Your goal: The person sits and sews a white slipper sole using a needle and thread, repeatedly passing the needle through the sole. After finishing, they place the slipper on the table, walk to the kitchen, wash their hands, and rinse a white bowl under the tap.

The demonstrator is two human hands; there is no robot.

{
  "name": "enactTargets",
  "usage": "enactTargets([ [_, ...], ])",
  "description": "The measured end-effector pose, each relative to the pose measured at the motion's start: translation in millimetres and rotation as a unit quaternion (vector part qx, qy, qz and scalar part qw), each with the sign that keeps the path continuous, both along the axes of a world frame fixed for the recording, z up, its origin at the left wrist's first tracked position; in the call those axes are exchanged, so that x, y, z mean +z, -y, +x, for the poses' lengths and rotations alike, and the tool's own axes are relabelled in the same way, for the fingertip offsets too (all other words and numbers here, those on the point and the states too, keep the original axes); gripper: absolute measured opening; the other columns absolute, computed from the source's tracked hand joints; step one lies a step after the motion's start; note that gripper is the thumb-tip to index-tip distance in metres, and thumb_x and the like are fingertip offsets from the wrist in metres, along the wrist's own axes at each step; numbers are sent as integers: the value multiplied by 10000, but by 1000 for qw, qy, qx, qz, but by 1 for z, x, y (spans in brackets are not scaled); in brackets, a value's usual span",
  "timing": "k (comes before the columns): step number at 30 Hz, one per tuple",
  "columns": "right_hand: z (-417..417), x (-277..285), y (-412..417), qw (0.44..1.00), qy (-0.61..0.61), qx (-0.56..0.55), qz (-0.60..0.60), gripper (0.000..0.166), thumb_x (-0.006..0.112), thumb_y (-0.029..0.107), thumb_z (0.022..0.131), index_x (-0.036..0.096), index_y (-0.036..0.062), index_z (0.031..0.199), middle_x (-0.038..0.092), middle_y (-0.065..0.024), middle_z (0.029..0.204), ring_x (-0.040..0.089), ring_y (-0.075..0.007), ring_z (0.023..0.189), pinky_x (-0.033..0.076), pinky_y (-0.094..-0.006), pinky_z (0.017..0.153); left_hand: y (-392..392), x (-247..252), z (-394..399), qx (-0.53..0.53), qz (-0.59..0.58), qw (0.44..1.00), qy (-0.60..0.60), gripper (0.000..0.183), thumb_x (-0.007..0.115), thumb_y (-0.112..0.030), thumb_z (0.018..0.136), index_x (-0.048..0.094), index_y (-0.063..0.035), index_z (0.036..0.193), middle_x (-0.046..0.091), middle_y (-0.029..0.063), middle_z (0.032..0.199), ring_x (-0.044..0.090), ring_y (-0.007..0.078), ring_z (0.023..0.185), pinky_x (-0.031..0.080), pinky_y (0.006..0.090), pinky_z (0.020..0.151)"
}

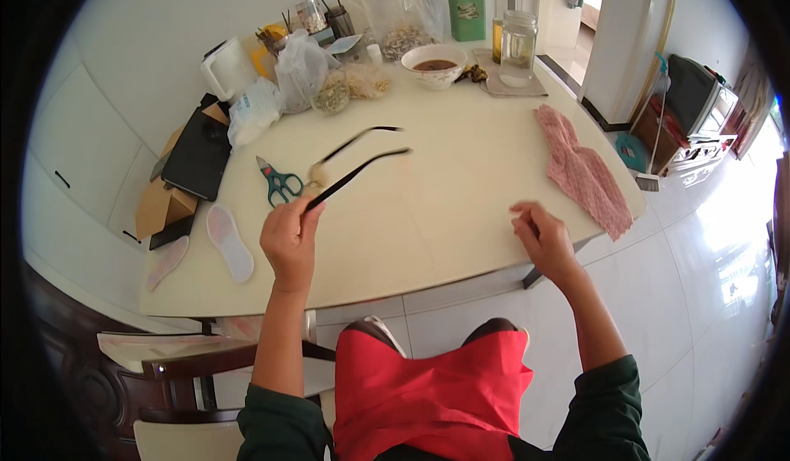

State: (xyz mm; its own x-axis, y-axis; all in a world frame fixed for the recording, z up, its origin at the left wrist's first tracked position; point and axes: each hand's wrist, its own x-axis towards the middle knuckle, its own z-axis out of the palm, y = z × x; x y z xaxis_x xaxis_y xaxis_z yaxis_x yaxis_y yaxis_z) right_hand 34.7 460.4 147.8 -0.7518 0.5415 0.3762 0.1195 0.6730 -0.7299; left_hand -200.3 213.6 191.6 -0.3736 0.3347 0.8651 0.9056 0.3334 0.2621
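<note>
A pair of eyeglasses (pixel 338 189) with dark temples is pinched at its front end in my left hand (pixel 289 234). Its temples stretch away from me above the table (pixel 395 239), and their tips look blurred. Just beyond that hand lie scissors (pixel 281 183) with teal handles, blades pointing away to the left. My right hand (pixel 543 239) hangs over the table's front edge with its fingers curled; no object shows in it. To its right, a crumpled pink cloth (pixel 583 171) drapes along the table's right side.
Two shoe insoles (pixel 230 243) lie at the left, near a black flat case (pixel 199 152) and cardboard. A white kettle (pixel 228 69), plastic bags (pixel 302 69), a bowl of brown liquid (pixel 434 66), a glass jar (pixel 517 50) and a green tin (pixel 466 13) line the back. A chair (pixel 203 362) stands front left.
</note>
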Motion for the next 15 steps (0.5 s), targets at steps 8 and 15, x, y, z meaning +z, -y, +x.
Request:
enactTargets([
  [8,-1,-1,-10,995,38,-1,93,38,595,114,763,594,96,796,557,-55,668,560,-231,571,445,-332,498,-25,-44,-21,83,-141,977,140,536,692,-324,718,519,-21,1125,489,45,618,407,180,492,341,288,447],
  [15,10,1,-20,998,4,32,47,50,633,107,717,612,98,762,533,-18,566,537,-178,469,409,-301,390,3,-66,-9,-68,-194,963,174,407,549,-290,849,430,8,1098,445,108,995,438,232,842,366,424,849],
])
